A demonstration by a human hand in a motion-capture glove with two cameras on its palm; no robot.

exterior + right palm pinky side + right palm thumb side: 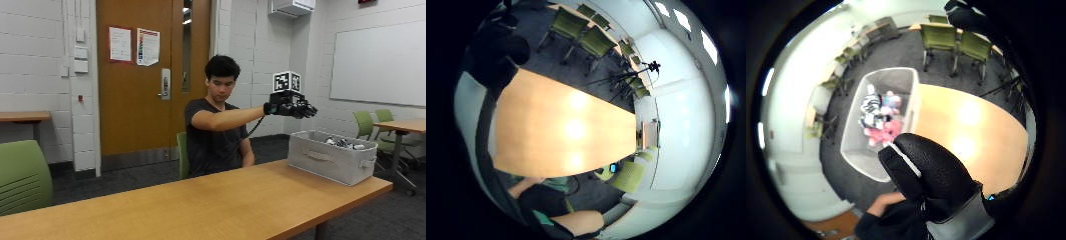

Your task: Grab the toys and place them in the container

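Wooden surface [219, 200] lying bare, I am holding my relaxed, toyless right hand [291, 108] above the container [329, 156], at its twelve o'clock, risking knocking its rim while lowering toward the toys [880, 117] inside.

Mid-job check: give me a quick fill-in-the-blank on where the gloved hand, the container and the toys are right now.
1. The gloved right hand is raised above the ____.
2. The grey container stands at the end of the wooden ____.
3. The toys lie ____ the container.
4. The hand's fingers hold ____.

Missing words: container; table; inside; nothing
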